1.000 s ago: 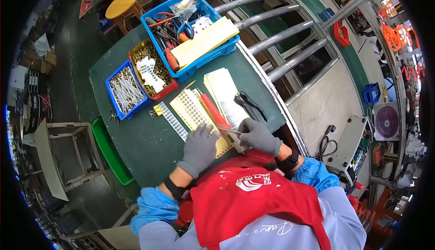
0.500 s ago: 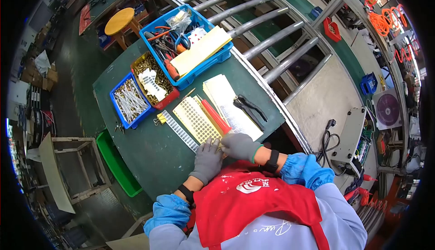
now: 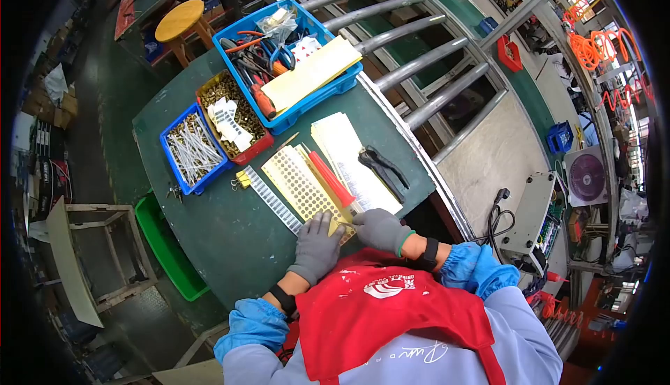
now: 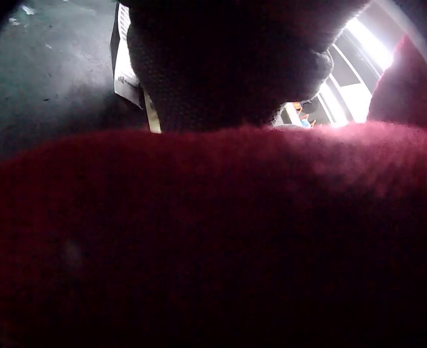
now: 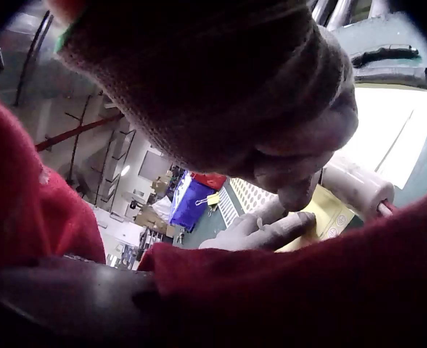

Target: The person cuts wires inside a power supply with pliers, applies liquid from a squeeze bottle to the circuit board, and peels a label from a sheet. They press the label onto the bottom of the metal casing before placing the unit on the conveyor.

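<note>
The gloved left hand [image 3: 317,247] rests with extended fingers on the lower end of a yellow sheet of round dark stickers [image 3: 296,181]; its fingers [image 5: 260,232] also show in the right wrist view. Close beside it, the gloved right hand [image 3: 382,231] has curled fingers and pinches a thin tool [image 3: 347,224], mostly hidden. A red-handled object [image 3: 331,178] lies along the sheet's right side. Left of the sheet is a strip of labels [image 3: 272,199]. In the left wrist view, dark glove and red cloth hide most of the work.
Printed white sheets [image 3: 357,169] and black-handled pliers [image 3: 382,170] lie to the right. Behind stand a blue tool bin [image 3: 296,116], a red bin of brass parts [image 3: 252,149] and a blue bin of white ties [image 3: 198,151]. Metal rollers [image 3: 412,33] run beyond the table.
The right hand has moved left and down toward the left hand, and its thin tool is now mostly hidden. The left hand has shifted slightly lower on the sheet.
</note>
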`<state>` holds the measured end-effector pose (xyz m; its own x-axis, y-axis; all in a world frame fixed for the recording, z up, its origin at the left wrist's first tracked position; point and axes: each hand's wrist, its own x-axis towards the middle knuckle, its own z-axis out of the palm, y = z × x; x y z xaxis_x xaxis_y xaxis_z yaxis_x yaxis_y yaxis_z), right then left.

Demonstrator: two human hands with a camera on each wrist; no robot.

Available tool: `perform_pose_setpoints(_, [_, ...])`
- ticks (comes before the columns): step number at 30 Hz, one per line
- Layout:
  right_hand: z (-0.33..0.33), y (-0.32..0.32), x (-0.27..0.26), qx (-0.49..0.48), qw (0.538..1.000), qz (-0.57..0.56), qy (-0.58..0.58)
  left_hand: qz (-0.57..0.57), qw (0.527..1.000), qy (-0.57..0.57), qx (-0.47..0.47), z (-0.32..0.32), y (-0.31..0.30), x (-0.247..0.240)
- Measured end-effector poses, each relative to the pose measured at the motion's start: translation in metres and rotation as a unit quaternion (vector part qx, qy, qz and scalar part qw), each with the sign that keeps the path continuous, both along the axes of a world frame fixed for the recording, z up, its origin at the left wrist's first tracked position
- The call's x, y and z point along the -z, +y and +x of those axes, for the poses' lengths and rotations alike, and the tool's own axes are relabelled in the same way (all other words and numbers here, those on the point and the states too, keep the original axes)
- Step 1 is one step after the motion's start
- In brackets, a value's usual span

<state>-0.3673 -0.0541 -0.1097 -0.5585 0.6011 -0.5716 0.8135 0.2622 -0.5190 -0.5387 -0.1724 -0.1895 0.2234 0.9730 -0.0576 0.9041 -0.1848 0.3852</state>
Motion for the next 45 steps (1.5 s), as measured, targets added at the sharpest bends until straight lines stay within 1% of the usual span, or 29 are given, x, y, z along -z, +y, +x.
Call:
perform_pose_setpoints(5, [-0.003, 0.001, 0.001, -0.023, 0.999, 0.006, -0.021, 0.0, 1.0, -0.001, 0.002, -0.001, 0.0, -0.001])
perform_pose_setpoints(8, [-0.006, 0.003, 0.0, -0.009, 0.999, -0.013, -0.039, -0.006, 0.999, 0.041, 0.009, 0.0, 0.001, 0.003])
perform_pose_setpoints(11, [-0.005, 0.002, 0.004, 0.042, 0.998, -0.019, -0.036, 0.0, 1.0, 0.01, 0.008, 0.0, 0.002, 0.001])
perform_pose_setpoints(14, [0.002, 0.0, 0.002, 0.053, 0.998, -0.012, 0.008, -0.019, 0.999, 0.043, 0.01, 0.0, 0.001, 0.005])
perform_pose_setpoints(17, [0.012, -0.003, 0.011, 0.093, 0.992, 0.007, 0.079, -0.025, 0.998, 0.049, 0.012, 0.001, 0.002, 0.002])
perform_pose_setpoints(20, [0.023, -0.004, -0.007, 0.119, 0.987, -0.024, 0.106, -0.019, 0.999, 0.045, 0.003, 0.001, 0.001, 0.002])
perform_pose_setpoints(21, [0.027, -0.005, -0.012, 0.127, 0.984, -0.031, 0.122, -0.035, 0.998, 0.052, 0.0, 0.001, 0.001, -0.003])
perform_pose_setpoints(23, [0.047, -0.008, -0.024, 0.161, 0.975, -0.034, 0.148, -0.059, 0.996, 0.06, 0.014, 0.001, 0.005, -0.015])
perform_pose_setpoints(24, [0.062, -0.012, -0.021, 0.175, 0.967, -0.019, 0.184, -0.04, 0.998, 0.041, 0.017, -0.002, 0.003, -0.008])
perform_pose_setpoints(25, [0.08, -0.014, -0.011, 0.195, 0.955, -0.012, 0.222, -0.05, 0.998, 0.042, 0.011, -0.002, 0.001, -0.007])
perform_pose_setpoints(26, [0.095, -0.015, -0.016, 0.224, 0.948, -0.016, 0.225, -0.072, 0.995, 0.058, 0.024, -0.004, 0.003, -0.003])
perform_pose_setpoints(27, [0.111, -0.016, -0.023, 0.257, 0.939, -0.019, 0.229, -0.082, 0.996, 0.039, 0.028, -0.009, 0.006, -0.003])
perform_pose_setpoints(28, [0.13, -0.02, -0.034, 0.318, 0.918, -0.029, 0.235, -0.087, 0.995, 0.04, 0.031, -0.013, 0.01, 0.003])
perform_pose_setpoints(29, [0.152, -0.027, -0.045, 0.375, 0.892, -0.046, 0.248, 0.006, 0.999, 0.011, 0.04, -0.014, 0.01, 0.003])
perform_pose_setpoints(30, [0.175, -0.034, -0.047, 0.405, 0.879, 0.0, 0.25, -0.028, 0.999, -0.031, 0.005, -0.014, 0.016, 0.002])
perform_pose_setpoints(31, [0.196, -0.042, -0.058, 0.48, 0.835, -0.052, 0.263, -0.066, 0.995, -0.069, -0.038, -0.009, 0.027, 0.0])
perform_pose_setpoints(33, [0.242, -0.066, -0.057, 0.56, 0.767, 0.016, 0.313, -0.024, 0.995, -0.093, 0.001, 0.016, 0.051, -0.013])
perform_pose_setpoints(34, [0.265, -0.08, -0.068, 0.604, 0.726, 0.039, 0.325, -0.005, 0.995, -0.104, 0.01, 0.031, 0.059, -0.022])
perform_pose_setpoints(35, [0.292, -0.092, -0.071, 0.644, 0.702, 0.04, 0.3, 0.004, 0.993, -0.111, 0.051, 0.049, 0.07, -0.03])
perform_pose_setpoints(36, [0.322, -0.106, -0.056, 0.656, 0.66, 0.099, 0.352, 0.007, 0.99, -0.114, 0.087, 0.081, 0.084, -0.052])
perform_pose_setpoints(37, [0.345, -0.118, -0.073, 0.698, 0.636, 0.122, 0.305, 0.014, 0.985, -0.12, 0.122, 0.113, 0.097, -0.07])
perform_pose_setpoints(38, [0.369, -0.129, -0.081, 0.733, 0.596, 0.145, 0.295, -0.003, 0.978, -0.136, 0.157, 0.146, 0.106, -0.088])
perform_pose_setpoints(39, [0.397, -0.142, -0.061, 0.734, 0.565, 0.236, 0.293, -0.006, 0.966, -0.168, 0.194, 0.18, 0.113, -0.097])
perform_pose_setpoints(40, [0.42, -0.152, -0.076, 0.762, 0.543, 0.221, 0.274, -0.009, 0.953, -0.199, 0.23, 0.215, 0.118, -0.101])
perform_pose_setpoints(41, [0.446, -0.161, -0.074, 0.747, 0.54, 0.264, 0.282, -0.013, 0.937, -0.228, 0.264, 0.249, 0.122, -0.105])
perform_pose_setpoints(43, [0.483, -0.172, -0.088, 0.792, 0.504, 0.231, 0.256, -0.002, 0.909, -0.238, 0.342, 0.316, 0.123, -0.112])
perform_pose_setpoints(45, [0.517, -0.179, -0.081, 0.791, 0.515, 0.221, 0.245, -0.001, 0.898, -0.199, 0.394, 0.383, 0.122, -0.128])
